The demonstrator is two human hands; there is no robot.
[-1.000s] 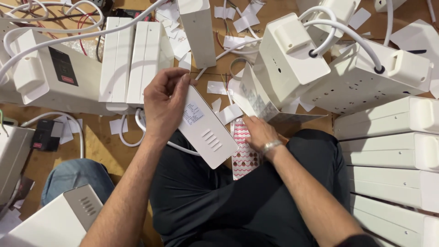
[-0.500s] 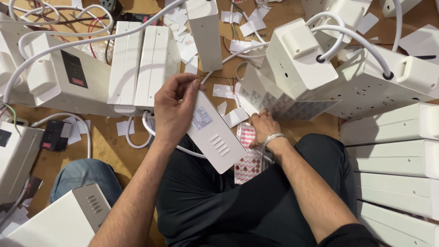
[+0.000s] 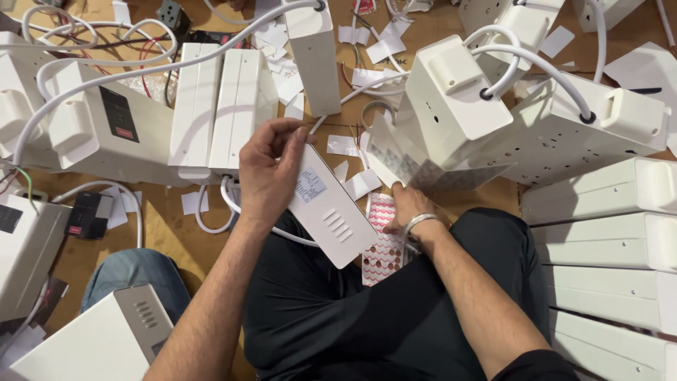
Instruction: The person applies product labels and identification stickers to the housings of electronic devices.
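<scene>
gripping white box [image 3: 330, 212] in left hand [image 3: 266, 175], tilting its label upward for reach. pressing right hand [image 3: 409, 206] fingertips onto pink sticker sheet [image 3: 384, 243], pinning it flat on the lap.

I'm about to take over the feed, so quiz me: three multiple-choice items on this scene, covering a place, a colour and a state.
1. Where does the sticker sheet lie?
A. on the lap
B. on a shelf
C. inside a box

2. What colour is the casing in the left hand?
A. black
B. white
C. green

3. What is the right hand doing?
A. gripping a cable
B. held up, clear of everything
C. resting fingers on the sheet

Answers: 1 A, it rests on the black trousers; 2 B, its panel is plainly white; 3 C, its fingers press the sheet's top.
</scene>
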